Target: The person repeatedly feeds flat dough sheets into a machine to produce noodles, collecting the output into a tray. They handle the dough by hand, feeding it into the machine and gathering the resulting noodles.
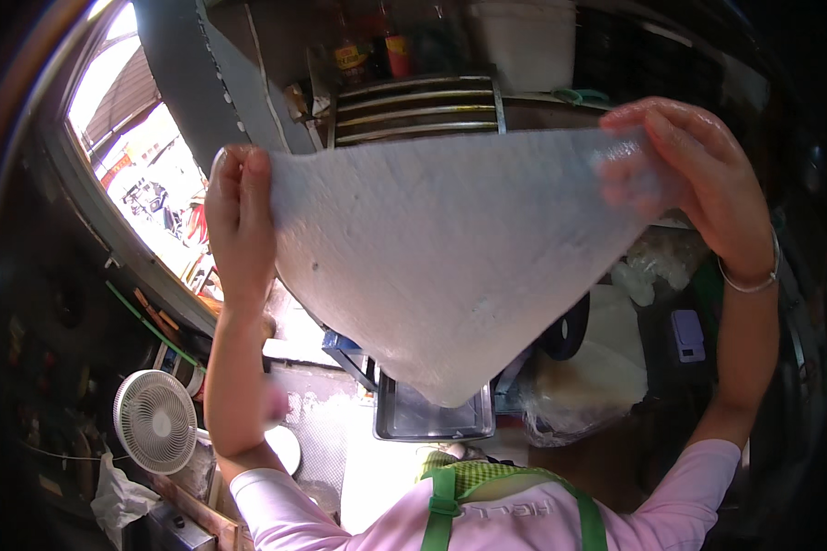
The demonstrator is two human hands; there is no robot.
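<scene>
A thin, pale, translucent sheet (427,255), moist-looking and perhaps dough or another food, hangs stretched between my raised hands. Its upper edge runs nearly straight, and its lower end narrows to a rounded point. My left hand (241,200) pinches the upper left corner between thumb and fingers. At the upper right corner my right hand (689,165) grips the sheet, some fingers showing blurred through it. A rectangular metal tray (434,420) lies below the hanging point, partly hidden by the sheet.
A white round fan (155,421) stands at lower left. On the right are a plastic-wrapped pale stack (586,386) and a small purple device (688,335). Behind the sheet are a metal rack (413,110), bottles (351,58) and a white bin (524,45).
</scene>
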